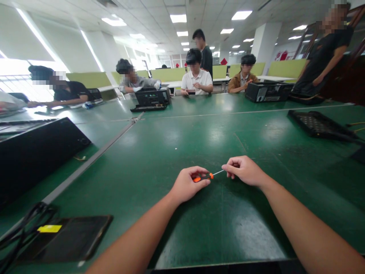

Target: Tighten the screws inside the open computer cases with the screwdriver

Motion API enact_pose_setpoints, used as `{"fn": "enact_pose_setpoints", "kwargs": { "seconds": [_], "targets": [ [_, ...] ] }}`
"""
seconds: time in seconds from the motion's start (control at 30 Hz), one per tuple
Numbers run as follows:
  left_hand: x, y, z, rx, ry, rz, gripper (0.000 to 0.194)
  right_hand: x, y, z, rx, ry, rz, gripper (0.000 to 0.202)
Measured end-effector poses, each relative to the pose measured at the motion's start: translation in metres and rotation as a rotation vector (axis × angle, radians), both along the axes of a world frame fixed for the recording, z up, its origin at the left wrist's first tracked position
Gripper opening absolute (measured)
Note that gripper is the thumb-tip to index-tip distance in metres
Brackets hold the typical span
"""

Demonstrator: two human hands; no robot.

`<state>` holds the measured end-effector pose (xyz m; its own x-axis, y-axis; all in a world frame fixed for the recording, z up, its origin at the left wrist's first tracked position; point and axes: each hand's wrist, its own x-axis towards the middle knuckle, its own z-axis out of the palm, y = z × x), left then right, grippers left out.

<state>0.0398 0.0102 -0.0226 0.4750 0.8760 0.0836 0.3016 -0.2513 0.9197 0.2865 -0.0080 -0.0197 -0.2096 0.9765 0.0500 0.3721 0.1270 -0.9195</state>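
A screwdriver (203, 177) with an orange and black handle is held just above the green tabletop (159, 160), its thin metal shaft pointing right. Around the handle, the fingers and thumb of my left hand (189, 182) are closed. My right hand (242, 170) pinches the far end of the shaft between thumb and fingers, which hide the tip. Whether a small part such as a screw sits in that pinch, I cannot tell.
On the left stands a large black computer case (40, 152). Below it lie black cables (25, 224) and a dark flat panel (76, 238) with a yellow label. A black perforated panel (322, 125) is at right. Several people sit or stand beyond the table, near opened computer cases (152, 98).
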Motion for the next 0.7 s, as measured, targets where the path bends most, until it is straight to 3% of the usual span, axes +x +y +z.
{"fn": "enact_pose_setpoints", "kwargs": {
  "seconds": [0.2,0.43,0.7],
  "targets": [
    [0.001,-0.002,0.001,-0.033,0.031,-0.041,0.037,-0.003,-0.003,0.002,-0.009,0.09,0.004,0.029],
    [-0.001,-0.002,0.009,-0.019,0.038,-0.072,0.027,0.007,-0.001,0.005,0.058,0.339,-0.066,0.022],
    [-0.001,0.003,0.0,-0.121,-0.153,-0.003,0.034,0.004,-0.001,-0.003,0.057,0.524,-0.082,0.021]
  ]
}}
